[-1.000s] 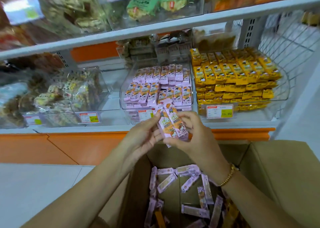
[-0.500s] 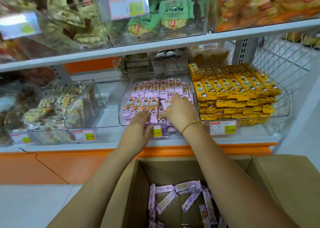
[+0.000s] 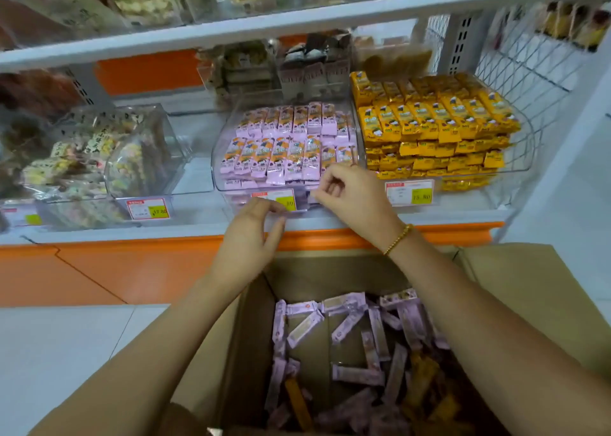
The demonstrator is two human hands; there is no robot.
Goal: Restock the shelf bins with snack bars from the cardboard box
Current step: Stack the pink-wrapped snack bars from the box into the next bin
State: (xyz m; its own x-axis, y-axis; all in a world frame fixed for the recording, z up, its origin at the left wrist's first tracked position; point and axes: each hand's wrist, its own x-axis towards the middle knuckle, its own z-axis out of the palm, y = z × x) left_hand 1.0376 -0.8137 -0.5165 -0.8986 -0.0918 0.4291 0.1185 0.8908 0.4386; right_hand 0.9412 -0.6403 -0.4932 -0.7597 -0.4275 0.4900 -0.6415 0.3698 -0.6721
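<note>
Head cam, pink bars (image 3: 281, 157) in clear bin (image 3: 228, 128), more loose in box (image 3: 330, 271)

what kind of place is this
Most likely a shop's snack aisle: clear shelf bins hold rows of wrapped pink snack bars and yellow bars, price tags are on the bin fronts, and an open cardboard box of stock sits below.

The left hand (image 3: 250, 233) and right hand (image 3: 353, 193) hover empty between the snack-bar bin (image 3: 221, 179) and cardboard box (image 3: 253, 329).
</note>
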